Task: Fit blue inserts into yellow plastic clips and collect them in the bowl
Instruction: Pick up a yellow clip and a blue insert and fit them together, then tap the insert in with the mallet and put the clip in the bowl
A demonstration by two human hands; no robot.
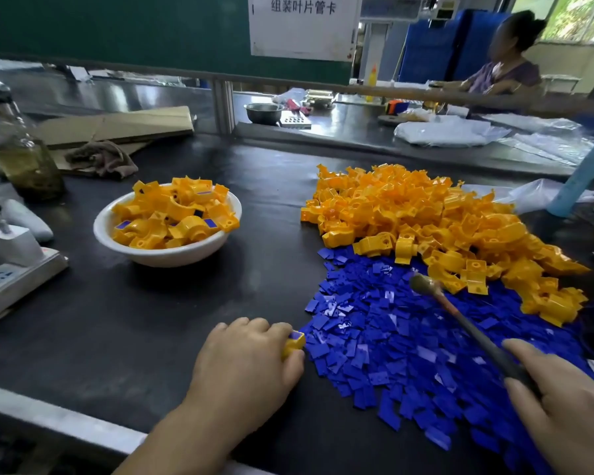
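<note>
Left hand (251,365) lies knuckles-up on the dark surface (134,337), its grip closed round a yellow clip (293,343) with a blue insert showing at the clip's top. The clip sits at the left edge of the heap of blue inserts (391,344). Right hand (570,402) has its grip wrapped round the handle of a small hammer (467,323), whose blurred head hangs over the far part of the blue heap. Beyond and touching that heap lies a large pile of yellow clips (426,214). Well to the left stands a white bowl (165,257), full of clips, several showing blue inserts. Farther left are a power strip (0,279), a glass bottle (21,152) and a rag (100,159) on cardboard (124,125).
</note>
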